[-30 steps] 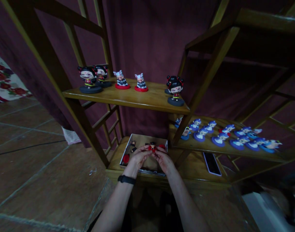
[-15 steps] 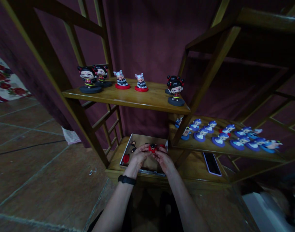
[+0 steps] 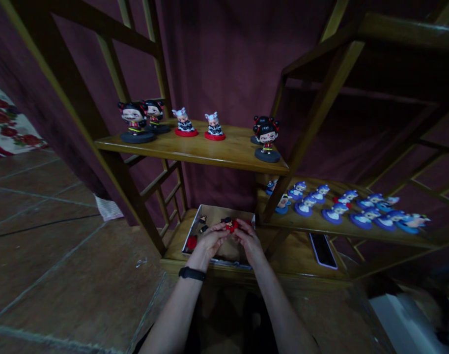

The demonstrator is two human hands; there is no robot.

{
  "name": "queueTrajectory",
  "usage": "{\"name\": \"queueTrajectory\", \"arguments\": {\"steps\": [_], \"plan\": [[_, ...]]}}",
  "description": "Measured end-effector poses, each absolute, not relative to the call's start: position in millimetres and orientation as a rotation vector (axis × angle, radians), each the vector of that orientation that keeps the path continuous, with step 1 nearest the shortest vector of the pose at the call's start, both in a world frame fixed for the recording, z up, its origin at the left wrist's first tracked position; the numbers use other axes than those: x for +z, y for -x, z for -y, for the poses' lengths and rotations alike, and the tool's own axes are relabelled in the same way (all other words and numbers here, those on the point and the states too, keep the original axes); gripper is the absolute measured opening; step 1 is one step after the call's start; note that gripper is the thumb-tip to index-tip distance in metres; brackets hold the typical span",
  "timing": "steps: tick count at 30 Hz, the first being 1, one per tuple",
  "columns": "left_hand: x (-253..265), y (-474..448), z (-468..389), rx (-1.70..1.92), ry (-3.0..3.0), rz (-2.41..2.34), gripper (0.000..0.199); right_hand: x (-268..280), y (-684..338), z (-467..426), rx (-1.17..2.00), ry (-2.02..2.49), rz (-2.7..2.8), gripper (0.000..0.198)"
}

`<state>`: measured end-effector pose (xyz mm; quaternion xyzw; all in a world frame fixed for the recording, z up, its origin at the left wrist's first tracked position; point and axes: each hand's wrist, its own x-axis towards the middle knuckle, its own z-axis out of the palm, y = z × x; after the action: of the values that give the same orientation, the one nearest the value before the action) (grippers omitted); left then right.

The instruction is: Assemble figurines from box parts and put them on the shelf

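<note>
wristband: black band (image 3: pixel 192 274) on the left wrist, nearest item on my head feed that I'd log.
left hand: bare left hand (image 3: pixel 212 241) over the box, fingertips pinching the figurine from its left side.
right hand: bare right hand (image 3: pixel 249 239), fingertips gripping the same piece from its right. I read it as a two-handed hold.
figurine: small red figurine with black headgear or hair (image 3: pixel 230 225), held between both sets of fingertips above the box, near its far side.
long axis: slanted; I see the dark head end pointing up-left in frame, the red end down-right toward the right hand. Too small for me to tell the facing exactly.
box: shallow cardboard tray with white walls and brown floor (image 3: pixel 230 250), under the hands. Red round piece (image 3: pixel 191 242) at its near-left corner, two small dark pieces along the left side.
phone: dark-screened phone with pale purple edge (image 3: pixel 323 250), lying on the bottom board, right of the box.
right shelf: purple-and-white figurines (image 3: pixel 335 213) in a cluster, upright on round bases.
upper shelf: brown wooden board (image 3: pixel 195 150); two white-haired figurines on red bases (image 3: pixel 184 122) mid-shelf, black-haired ones on dark bases at both ends.
backdrop: maroon curtain (image 3: pixel 224 59).
</note>
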<state>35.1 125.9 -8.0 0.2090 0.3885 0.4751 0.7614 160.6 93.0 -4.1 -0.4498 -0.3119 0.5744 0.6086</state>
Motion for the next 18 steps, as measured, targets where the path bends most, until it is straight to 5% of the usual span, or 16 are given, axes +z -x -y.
{"name": "queueTrajectory", "arguments": {"steps": [18], "plan": [[-4.6,-30.5,-124.8,0.987,-0.399,-0.764,0.022,-12.5,-160.7,-100.0,1.24,1.079,0.888,0.038]]}}
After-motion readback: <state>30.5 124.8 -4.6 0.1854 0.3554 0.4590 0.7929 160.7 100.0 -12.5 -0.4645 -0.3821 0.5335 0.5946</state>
